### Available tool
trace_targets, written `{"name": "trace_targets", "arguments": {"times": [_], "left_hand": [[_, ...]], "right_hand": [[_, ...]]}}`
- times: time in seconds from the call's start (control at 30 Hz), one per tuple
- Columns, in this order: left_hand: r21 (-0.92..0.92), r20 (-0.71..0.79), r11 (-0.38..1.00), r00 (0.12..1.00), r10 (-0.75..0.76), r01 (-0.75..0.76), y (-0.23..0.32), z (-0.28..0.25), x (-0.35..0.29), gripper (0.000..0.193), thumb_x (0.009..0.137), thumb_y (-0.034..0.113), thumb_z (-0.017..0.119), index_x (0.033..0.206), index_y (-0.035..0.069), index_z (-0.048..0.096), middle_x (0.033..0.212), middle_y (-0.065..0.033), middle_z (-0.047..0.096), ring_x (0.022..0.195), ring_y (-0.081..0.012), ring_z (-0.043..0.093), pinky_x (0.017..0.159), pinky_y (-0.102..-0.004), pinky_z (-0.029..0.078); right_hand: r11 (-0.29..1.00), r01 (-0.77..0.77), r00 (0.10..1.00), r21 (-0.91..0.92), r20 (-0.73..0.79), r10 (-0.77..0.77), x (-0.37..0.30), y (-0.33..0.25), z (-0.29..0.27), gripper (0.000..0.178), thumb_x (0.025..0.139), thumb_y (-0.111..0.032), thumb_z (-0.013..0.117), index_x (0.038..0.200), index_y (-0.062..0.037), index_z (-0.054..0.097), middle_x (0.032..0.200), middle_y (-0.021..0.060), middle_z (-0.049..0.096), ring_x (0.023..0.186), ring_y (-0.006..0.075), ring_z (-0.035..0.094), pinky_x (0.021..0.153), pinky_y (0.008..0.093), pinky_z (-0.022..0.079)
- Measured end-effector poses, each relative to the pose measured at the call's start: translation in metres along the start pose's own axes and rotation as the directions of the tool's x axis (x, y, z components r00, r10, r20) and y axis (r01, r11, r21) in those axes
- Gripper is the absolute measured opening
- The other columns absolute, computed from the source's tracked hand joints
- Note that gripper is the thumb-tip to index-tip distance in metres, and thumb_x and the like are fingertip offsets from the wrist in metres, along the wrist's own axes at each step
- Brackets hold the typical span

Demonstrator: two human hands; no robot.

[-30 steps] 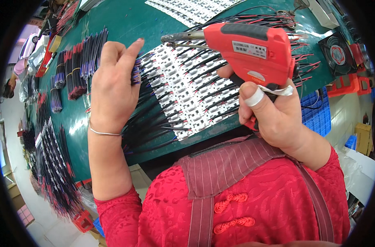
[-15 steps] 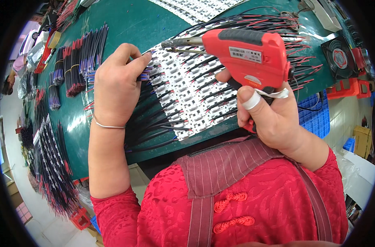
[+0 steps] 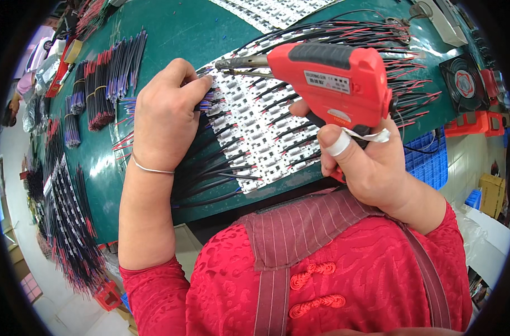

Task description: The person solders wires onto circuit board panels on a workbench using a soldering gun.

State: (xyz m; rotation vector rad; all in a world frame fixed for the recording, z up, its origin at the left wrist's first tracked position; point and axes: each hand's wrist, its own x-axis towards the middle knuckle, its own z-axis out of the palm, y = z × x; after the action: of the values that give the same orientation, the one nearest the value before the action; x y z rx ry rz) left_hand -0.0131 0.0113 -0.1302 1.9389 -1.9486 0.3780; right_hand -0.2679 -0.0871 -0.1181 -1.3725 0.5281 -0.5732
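Note:
My right hand (image 3: 361,159) grips a red and black soldering gun (image 3: 330,84), its tip pointing left over the upper left edge of a white circuit board panel (image 3: 266,148). White tape wraps the thumb of that hand. At that same edge, close to the tip, my left hand (image 3: 168,109) is closed, thumb and forefinger pinching thin wires (image 3: 205,102) with blue and dark ends. Black wires with red ends run out from both sides of the panel. The exact contact between tip, wire and board is too small to make out.
Bundles of black wires (image 3: 101,95) lie to the left on the green table (image 3: 171,28). More white panels (image 3: 277,11) are at the back. A small black fan (image 3: 463,82) stands at the right, near a blue crate (image 3: 428,159). Wired strips (image 3: 70,218) hang at the left edge.
My left hand has shifted slightly right along the panel's edge. The soldering gun has moved a little left and down, its tip now nearer the left fingers.

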Motion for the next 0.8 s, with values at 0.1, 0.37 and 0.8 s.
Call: {"name": "trace_targets", "arguments": {"times": [0.1, 0.37, 0.8], "left_hand": [[0.005, -0.010, 1.000, 1.000, 0.006, -0.006, -0.0003, 0.0000, -0.0005, 0.025, 0.067, -0.006, 0.066, 0.088, 0.006, 0.072, 0.082, -0.0081, 0.059, 0.074, -0.0269, 0.062, 0.066, -0.0374, 0.051], [0.019, -0.013, 0.999, 1.000, 0.026, -0.026, -0.0030, 0.0022, -0.0004, 0.022, 0.069, -0.004, 0.066, 0.087, 0.006, 0.072, 0.081, -0.0083, 0.058, 0.073, -0.0265, 0.062, 0.065, -0.0368, 0.051], [0.054, -0.020, 0.997, 0.999, 0.050, -0.049, -0.0044, 0.0038, 0.0000, 0.019, 0.070, 0.000, 0.065, 0.086, 0.007, 0.072, 0.081, -0.0077, 0.058, 0.074, -0.0255, 0.061, 0.065, -0.0358, 0.051]], "right_hand": [[0.999, -0.017, 1.000, -0.042, 0.018, 0.018, 0.0005, -0.0021, -0.0013, 0.028, 0.091, -0.008, 0.069, 0.116, 0.0013, 0.063, 0.102, 0.0050, 0.069, 0.083, 0.0087, 0.062, 0.074, 0.0248, 0.051], [0.988, 0.021, 1.000, -0.155, -0.011, -0.023, 0.0007, 0.0030, -0.0015, 0.024, 0.088, -0.010, 0.071, 0.109, 0.0013, 0.065, 0.095, 0.0089, 0.070, 0.083, 0.0171, 0.066, 0.078, 0.0307, 0.052], [0.989, 0.070, 0.997, -0.129, -0.005, -0.072, 0.0050, 0.0054, 0.0035, 0.026, 0.088, -0.010, 0.071, 0.110, 0.0015, 0.064, 0.100, 0.0090, 0.070, 0.090, 0.0173, 0.067, 0.083, 0.0306, 0.052]]}}
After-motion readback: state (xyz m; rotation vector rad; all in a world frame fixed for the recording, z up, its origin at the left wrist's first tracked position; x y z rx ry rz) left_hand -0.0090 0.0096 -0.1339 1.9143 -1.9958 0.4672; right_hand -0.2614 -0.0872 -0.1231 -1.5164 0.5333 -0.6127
